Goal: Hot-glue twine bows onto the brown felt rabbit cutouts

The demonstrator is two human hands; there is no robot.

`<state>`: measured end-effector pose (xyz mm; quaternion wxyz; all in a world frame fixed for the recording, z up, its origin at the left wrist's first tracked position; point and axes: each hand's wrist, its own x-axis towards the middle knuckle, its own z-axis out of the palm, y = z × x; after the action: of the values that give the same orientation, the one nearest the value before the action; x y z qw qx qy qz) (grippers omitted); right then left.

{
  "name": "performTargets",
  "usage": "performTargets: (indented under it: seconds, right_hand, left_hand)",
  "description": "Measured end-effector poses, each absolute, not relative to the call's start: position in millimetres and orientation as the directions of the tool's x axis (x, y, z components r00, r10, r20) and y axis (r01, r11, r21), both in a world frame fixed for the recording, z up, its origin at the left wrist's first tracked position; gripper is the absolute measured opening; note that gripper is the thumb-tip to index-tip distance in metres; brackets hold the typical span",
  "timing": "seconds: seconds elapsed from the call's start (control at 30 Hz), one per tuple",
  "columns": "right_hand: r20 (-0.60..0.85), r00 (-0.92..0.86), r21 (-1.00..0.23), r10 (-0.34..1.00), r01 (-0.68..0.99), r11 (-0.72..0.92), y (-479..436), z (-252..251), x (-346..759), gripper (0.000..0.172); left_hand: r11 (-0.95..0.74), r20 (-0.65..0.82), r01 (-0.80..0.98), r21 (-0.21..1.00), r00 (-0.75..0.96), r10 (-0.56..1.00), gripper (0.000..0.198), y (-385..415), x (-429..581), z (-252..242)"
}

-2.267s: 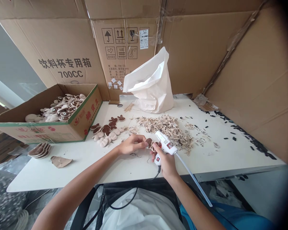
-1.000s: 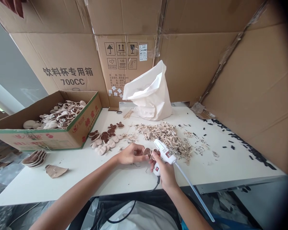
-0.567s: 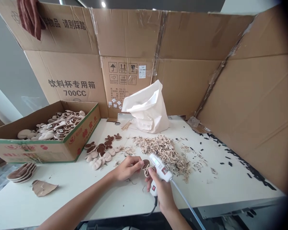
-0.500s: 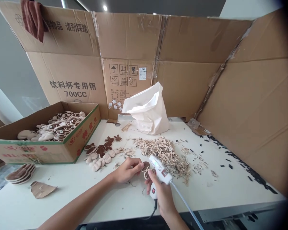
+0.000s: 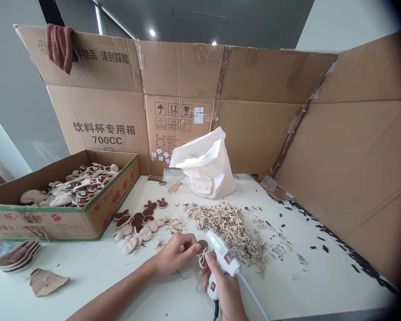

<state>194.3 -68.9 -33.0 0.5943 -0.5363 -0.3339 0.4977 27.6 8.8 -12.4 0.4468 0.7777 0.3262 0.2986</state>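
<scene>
- Head view, far left: a stack of flat, curved brown-and-white fabric pieces point(image 5: 18, 257) lies near the white table's point(image 5: 127, 290) edge, with a torn scrap of brown paper point(image 5: 47, 282) just beside it.
- Behind them stands an open cardboard carton with green-edged walls point(image 5: 118, 189), holding a heap of cream-and-brown plush pieces point(image 5: 83, 185). Pale cords and small square tags show on several, so these are probably the finished ones.
- Right of the carton lie loose rabbit-shaped pieces, some brown side up, some cream side up point(image 5: 137, 219). No bow can be made out on them; they are likely left to do.
- The person's left hand point(image 5: 175, 256) pinches, thumb and forefinger closed together, the left edge of a small brown plush piece point(image 5: 202, 245). This piece is held up between both hands above the table and carries a pale cord bow point(image 5: 203, 257). It seems midway: bow in place, but whether it is fixed cannot be told.
- The right hand point(image 5: 229, 289) is wrapped firmly around a white glue gun with a lit green lamp point(image 5: 218, 248); its thumb appears to press the piece beside the bow.
- Beyond the gun spreads a large pile of short beige cord bits point(image 5: 227, 223), apparently plenty remaining; a crumpled white bag point(image 5: 217, 176) stands behind.
- Far right, small black strips point(image 5: 325, 248) lie scattered along the cardboard wall point(image 5: 350, 169).
</scene>
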Motion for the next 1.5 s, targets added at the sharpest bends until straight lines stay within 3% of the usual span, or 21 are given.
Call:
performTargets:
  seconds: [1.17,1.5]
  right_hand:
    - [-0.127,0.334,-0.979,0.934,-0.193,-0.064,-62.1,-46.7,195.6,0.058]
    - [-0.134,0.352,-0.972,0.926,-0.229,-0.054,-61.0,-47.7,197.2,0.056]
  left_hand:
    - [-0.329,0.181,0.13,0.935,0.623,0.761,0.048,4.9,28.4,-12.9]
    - [-0.256,0.147,0.198,0.946,0.441,0.885,0.058,16.5,26.6,-18.6]
